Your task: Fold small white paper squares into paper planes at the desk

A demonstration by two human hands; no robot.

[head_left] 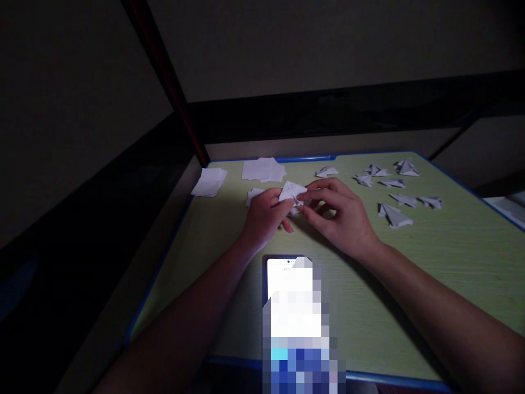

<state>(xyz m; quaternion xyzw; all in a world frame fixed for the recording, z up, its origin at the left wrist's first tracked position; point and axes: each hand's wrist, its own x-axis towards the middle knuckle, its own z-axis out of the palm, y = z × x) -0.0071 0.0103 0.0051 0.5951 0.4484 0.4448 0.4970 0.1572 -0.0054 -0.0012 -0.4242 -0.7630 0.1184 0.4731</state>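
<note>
Both my hands meet over the middle of a pale green table point(451, 257) and pinch a small piece of folded white paper point(292, 191). My left hand point(264, 216) grips its left side with curled fingers. My right hand point(340, 216) holds its right edge between thumb and fingertips. A lit phone point(292, 295) lies flat on the table just below my wrists, its screen partly blurred.
Several finished folded paper shapes point(396, 215) are scattered at the right back of the table. Stacks of flat white paper squares point(262, 169) sit at the back, and another stack point(209, 181) overhangs the left corner. The table has a blue rim point(159, 273). Dark bed rails surround it.
</note>
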